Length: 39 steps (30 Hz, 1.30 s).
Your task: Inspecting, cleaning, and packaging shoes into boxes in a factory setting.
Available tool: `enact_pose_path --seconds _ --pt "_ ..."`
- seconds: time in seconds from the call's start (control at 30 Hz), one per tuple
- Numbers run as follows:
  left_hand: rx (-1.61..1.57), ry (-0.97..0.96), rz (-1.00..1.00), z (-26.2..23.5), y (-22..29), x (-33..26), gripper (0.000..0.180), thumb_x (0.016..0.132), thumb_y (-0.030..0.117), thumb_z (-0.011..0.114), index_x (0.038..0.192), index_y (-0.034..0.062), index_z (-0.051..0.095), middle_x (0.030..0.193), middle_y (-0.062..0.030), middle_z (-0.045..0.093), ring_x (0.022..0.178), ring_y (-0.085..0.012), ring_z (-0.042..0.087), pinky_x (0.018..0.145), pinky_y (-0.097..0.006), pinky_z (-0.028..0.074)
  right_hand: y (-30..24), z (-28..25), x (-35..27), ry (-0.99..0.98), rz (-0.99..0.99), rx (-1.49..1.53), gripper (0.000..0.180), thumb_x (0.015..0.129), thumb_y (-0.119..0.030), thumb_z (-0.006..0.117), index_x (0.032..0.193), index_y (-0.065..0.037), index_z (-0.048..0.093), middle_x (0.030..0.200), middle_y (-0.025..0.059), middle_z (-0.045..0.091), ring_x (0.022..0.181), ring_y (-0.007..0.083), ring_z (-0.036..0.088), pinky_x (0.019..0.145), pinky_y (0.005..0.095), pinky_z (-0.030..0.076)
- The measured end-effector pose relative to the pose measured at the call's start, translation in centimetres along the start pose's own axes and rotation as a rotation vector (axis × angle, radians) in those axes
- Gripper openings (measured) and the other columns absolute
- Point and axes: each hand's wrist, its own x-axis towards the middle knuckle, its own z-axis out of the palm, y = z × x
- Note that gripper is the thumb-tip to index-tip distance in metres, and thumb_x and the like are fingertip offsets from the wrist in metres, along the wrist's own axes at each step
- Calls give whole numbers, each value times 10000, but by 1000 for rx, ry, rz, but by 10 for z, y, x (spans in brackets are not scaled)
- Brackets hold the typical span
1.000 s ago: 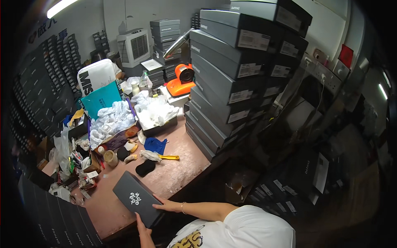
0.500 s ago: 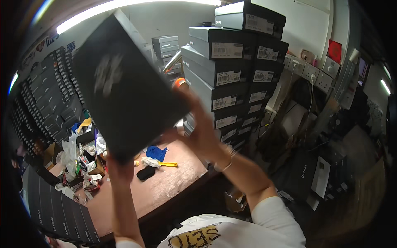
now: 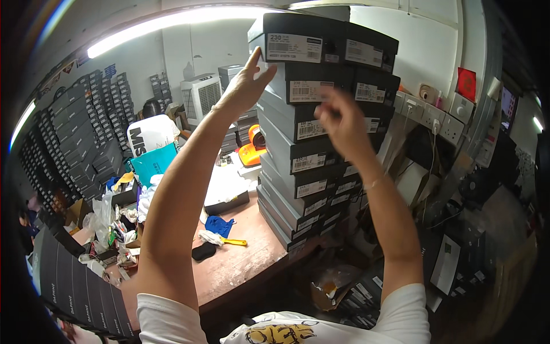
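Shoebox [image 3: 332,50], dark grey with a white label on its end, sits at the top of the left column of a tall stack. From the left, more grey boxes [image 3: 80,292] stand at the table's near corner, then a teal folder [image 3: 154,163], a black pad [image 3: 203,251], a blue cloth [image 3: 219,226] and a tool with a yellow handle [image 3: 235,242] on the pink table [image 3: 249,266]. Next comes the left hand [image 3: 243,89], open, its fingertips at the lower left edge of the top box; whether they press on it is hard to tell. Farther right, the blurred right hand [image 3: 346,120] is before the stack, fingers partly curled; I cannot tell whether it grips anything. The step looks like squaring up the top box; the next move probably calls for a light, even push so that the column stays upright.
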Motion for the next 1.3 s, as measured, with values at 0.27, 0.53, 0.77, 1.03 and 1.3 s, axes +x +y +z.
enact_pose_path --seconds 0.27,0.53,0.77,1.03,1.3 --pt "765 -225 361 -21 -3 -40 679 843 232 636 1441 183 318 1313 -192 495 1165 -358 514 982 -452 424 -23 89 -92 -662 -19 150 410 805 -121 690 1180 -8 570 1115 183 590 840 215 635 784 319 523" --pt "259 -868 -346 -67 -107 -362 641 850 306 652 1373 33 400 1242 -219 542 1124 -363 539 951 -412 431 -84 160 -145 -1332 -132 174 481 823 -229 666 1235 -20 530 1072 209 583 961 343 590 839 391 467" --pt "156 -503 -1128 -154 -131 -679 644 795 351 690 1295 -6 496 1210 -233 576 1140 -334 552 978 -392 423 -203 311 -138 -1218 -442 443 486 797 -237 678 1213 -23 543 1065 207 607 1015 359 575 860 440 454" --pt "321 -8 -1027 -205 -96 -787 575 864 356 612 1293 -3 479 1249 -242 534 1156 -371 516 972 -407 419 -400 438 -136 -1121 -719 536 562 824 -232 663 1321 -76 453 1333 178 431 1125 351 533 897 418 483" --pt "121 198 -1225 -185 -69 -815 572 878 325 599 1334 18 440 1266 -246 514 1180 -379 492 988 -417 403 -599 471 -128 -603 -1137 709 663 723 -178 735 1331 -154 471 1422 169 337 1282 349 366 1026 475 350"
